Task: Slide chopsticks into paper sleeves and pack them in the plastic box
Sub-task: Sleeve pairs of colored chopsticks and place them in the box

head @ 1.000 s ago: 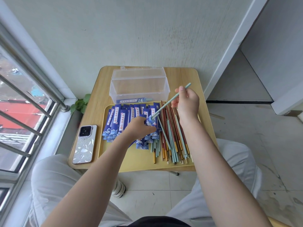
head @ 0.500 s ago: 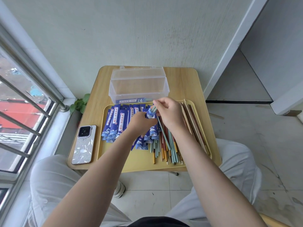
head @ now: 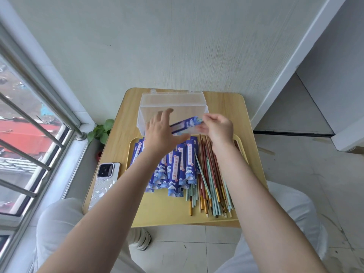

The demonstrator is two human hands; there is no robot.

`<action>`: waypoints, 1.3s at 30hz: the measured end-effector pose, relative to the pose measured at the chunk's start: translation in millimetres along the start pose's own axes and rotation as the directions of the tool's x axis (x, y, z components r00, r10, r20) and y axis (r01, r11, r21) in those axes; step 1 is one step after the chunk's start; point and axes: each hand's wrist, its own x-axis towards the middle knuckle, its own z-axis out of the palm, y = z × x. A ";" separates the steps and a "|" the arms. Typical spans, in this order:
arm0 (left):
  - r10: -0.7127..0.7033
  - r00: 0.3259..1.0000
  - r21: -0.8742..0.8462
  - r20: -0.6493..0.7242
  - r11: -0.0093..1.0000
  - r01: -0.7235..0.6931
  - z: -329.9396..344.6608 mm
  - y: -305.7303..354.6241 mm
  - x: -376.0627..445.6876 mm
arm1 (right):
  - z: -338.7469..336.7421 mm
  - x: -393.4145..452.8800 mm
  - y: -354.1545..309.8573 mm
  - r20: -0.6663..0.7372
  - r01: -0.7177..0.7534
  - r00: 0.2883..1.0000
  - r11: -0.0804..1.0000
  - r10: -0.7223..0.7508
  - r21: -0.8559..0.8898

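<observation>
Over the open plastic box (head: pixel 173 107), right hand (head: pixel 218 128) has a pinch grip on the top end of a filled blue sleeve (head: pixel 186 125), fingers curled round it; a pale chopstick tip just shows past that end. Left hand (head: pixel 163 133) is spread flat, fingers straight, palm at the sleeve's lower end, steadying rather than clamping. The sleeve hangs slightly tilted above the box's front wall, not yet inside.

Step in hand looks like the drop-in. To do it well: turn the sleeve parallel to the box's long side, lower it flat, release with the right only once it lies on the bottom. Keep the open end level so the sticks don't slide out. Left palm can guide the far end over the wall.

Behind the hands, empty blue sleeves (head: pixel 177 166) are fanned on the left of a yellow tray (head: pixel 163 215); loose chopsticks (head: pixel 210 178) in teal, red and brown are piled on the right. Plenty left to do.

Tray and box sit on a small wooden counter (head: pixel 226 99), a phone (head: pixel 103 184) lying face down at its left edge. Pale wall behind, barred window (head: pixel 29 134) on the left, a small green plant (head: pixel 101 131) in the corner, tiled floor below.
</observation>
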 end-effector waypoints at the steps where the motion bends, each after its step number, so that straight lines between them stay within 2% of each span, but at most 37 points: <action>1: -0.016 0.999 -0.023 -0.046 1.000 0.015 -2.0 -3.6 5.9 | 0.7 11.9 -1.8 -0.092 0.016 0.996 1.000 -0.015 0.016; 3: -0.079 0.995 -0.046 -0.054 0.996 0.076 -0.5 -12.7 17.4 | 4.9 36.4 -3.6 -0.218 0.051 0.975 0.997 -0.040 0.049; 5: -0.103 0.995 -0.023 -0.001 0.994 0.103 6.4 -23.1 26.0 | 15.6 55.9 0.5 -0.227 0.069 0.972 0.998 -0.066 0.002; 8: -0.130 0.991 -0.038 0.035 0.991 0.131 16.9 -34.8 33.0 | 37.2 70.4 13.0 -0.071 0.067 0.994 0.972 -0.085 -0.226; 10: -0.136 0.991 -0.048 0.019 0.989 0.137 21.7 -39.4 34.4 | 50.2 76.8 22.7 0.058 0.110 0.994 0.904 -0.095 -0.413; 14: -0.073 0.997 -0.031 -0.032 0.997 0.072 26.8 -43.7 32.8 | 67.1 83.4 32.2 0.254 0.268 0.960 0.636 -0.116 -0.723; 17: -0.030 0.997 -0.037 -0.070 0.999 0.028 29.8 -46.9 31.2 | 70.8 82.0 34.9 0.310 0.319 0.947 0.388 -0.087 -0.865; 21: -0.017 0.999 -0.033 -0.044 0.999 0.015 34.8 -50.2 31.4 | 71.3 77.9 28.6 0.401 0.395 0.911 0.078 0.097 -0.915; 23: -0.027 1.000 -0.020 0.006 0.999 0.027 37.0 -51.9 32.2 | 70.4 74.9 23.4 0.432 0.443 0.885 -0.026 0.174 -0.896; 24: -0.034 0.999 -0.011 0.022 0.999 0.034 37.5 -52.5 32.2 | 69.0 74.0 21.9 0.437 0.450 0.882 -0.044 0.176 -0.892; 26: -0.040 0.999 -0.019 0.004 0.999 0.041 37.7 -52.7 30.3 | 64.9 73.2 19.9 0.428 0.432 0.898 -0.024 0.101 -0.902; 29: -0.088 0.990 -0.050 -0.107 0.995 0.083 29.9 -44.9 21.0 | 56.4 65.0 18.9 0.489 0.501 0.853 0.027 -0.183 -0.865; 31: -0.186 0.983 -0.013 -0.008 0.983 0.186 24.1 -35.5 13.5 | 49.3 50.9 19.4 0.473 0.519 0.839 0.138 -0.269 -0.843; 33: -0.254 0.943 0.136 0.217 0.964 0.228 24.1 -28.0 6.0 | 43.8 36.7 24.1 0.447 0.480 0.877 0.289 -0.178 -0.828; 35: -0.258 0.880 0.270 0.399 0.950 0.157 30.0 -22.1 -6.7 | 37.8 20.9 33.0 0.447 0.426 0.894 0.366 -0.030 -0.828; 37: -0.252 0.850 0.301 0.463 0.946 0.116 38.8 -17.6 -20.3 | 30.9 6.4 43.5 0.439 0.392 0.898 0.388 0.036 -0.834; 39: -0.242 0.866 0.275 0.437 0.953 0.127 45.5 -13.9 -31.2 | 22.1 -6.3 54.1 0.417 0.354 0.907 0.437 0.054 -0.827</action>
